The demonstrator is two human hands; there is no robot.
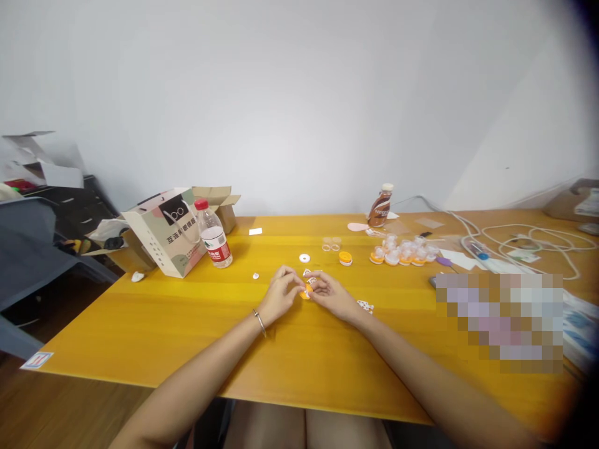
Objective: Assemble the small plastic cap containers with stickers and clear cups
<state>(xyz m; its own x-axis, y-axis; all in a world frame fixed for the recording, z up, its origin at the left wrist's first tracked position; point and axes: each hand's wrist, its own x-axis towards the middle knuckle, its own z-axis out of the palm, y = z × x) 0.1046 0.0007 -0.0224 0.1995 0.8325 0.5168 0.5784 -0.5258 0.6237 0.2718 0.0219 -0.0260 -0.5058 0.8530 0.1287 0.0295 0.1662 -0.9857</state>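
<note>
My left hand and my right hand meet over the middle of the yellow table. Both have their fingers curled in a pinch around a small orange and white piece held between them. A silver bracelet sits on my left wrist. A small white patterned piece lies just right of my right wrist. Beyond the hands lie a white ring, an orange cap and a cluster of clear and orange capsules.
A water bottle and a paper bag stand at the back left. A brown drink bottle stands by the wall. White cables sprawl at the right. A grey chair is off the table's left.
</note>
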